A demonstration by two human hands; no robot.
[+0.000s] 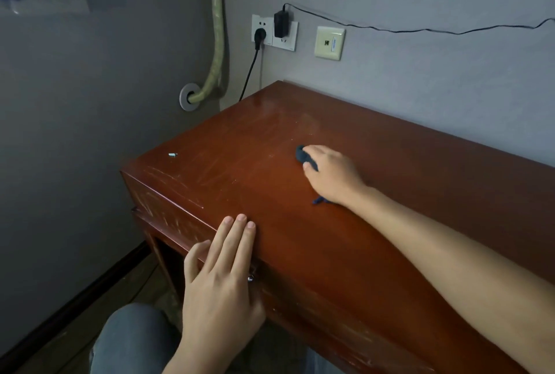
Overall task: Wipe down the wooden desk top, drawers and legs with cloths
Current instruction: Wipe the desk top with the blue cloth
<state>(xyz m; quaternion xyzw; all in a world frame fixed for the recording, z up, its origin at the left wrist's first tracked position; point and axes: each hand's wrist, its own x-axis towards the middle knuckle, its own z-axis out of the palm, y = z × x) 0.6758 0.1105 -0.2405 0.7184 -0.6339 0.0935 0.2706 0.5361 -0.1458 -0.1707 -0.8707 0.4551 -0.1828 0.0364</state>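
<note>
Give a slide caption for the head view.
Right hand presses dark cloth on wooden desk top; left hand rests at edge.

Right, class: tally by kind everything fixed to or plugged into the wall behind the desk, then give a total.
Double socket plate: 1
Data port plate: 1
Black power adapter: 1
Round black plug: 1
Grey pipe collar: 1
Wrapped green pipe: 1
Total: 6
</note>
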